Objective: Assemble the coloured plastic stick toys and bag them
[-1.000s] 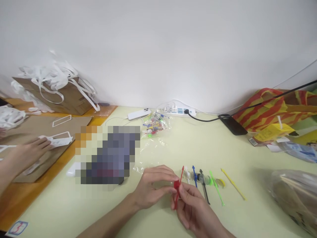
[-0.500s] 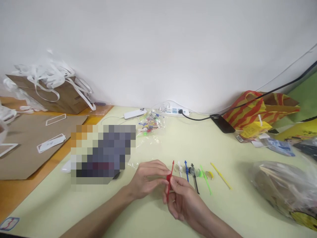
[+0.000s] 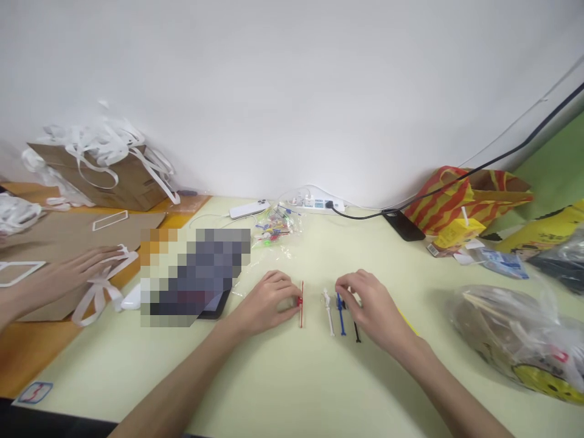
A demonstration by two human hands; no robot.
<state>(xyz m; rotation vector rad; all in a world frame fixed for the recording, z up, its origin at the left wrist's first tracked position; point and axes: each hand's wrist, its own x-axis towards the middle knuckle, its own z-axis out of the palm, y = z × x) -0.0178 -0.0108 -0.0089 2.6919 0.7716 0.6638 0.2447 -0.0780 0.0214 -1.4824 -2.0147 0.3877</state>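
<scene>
My left hand (image 3: 271, 304) pinches a thin red plastic arrow-tipped stick (image 3: 301, 313) near its round hub, low over the table. My right hand (image 3: 371, 307) has its thumb and fingers closed at the upper end of a similar blue stick (image 3: 341, 319). A white stick (image 3: 330, 316) lies just left of the blue one. To its right the lower end of a black stick (image 3: 358, 334) shows. Only a bit of a yellow stick (image 3: 407, 322) is seen past my right wrist; the green one is hidden.
A clear bag of coloured pieces (image 3: 276, 228) lies near the power strip (image 3: 319, 202). Left are a blurred-out dark device (image 3: 214, 304) and a co-worker's hand (image 3: 86, 267) with white ribbon. A plastic-wrapped bundle (image 3: 497, 340) and a yellow drink carton (image 3: 460, 234) stand right.
My right hand has left the red stick and moved right to the blue one. The left hand keeps the red stick, now lower. A co-worker's hand has appeared at the left.
</scene>
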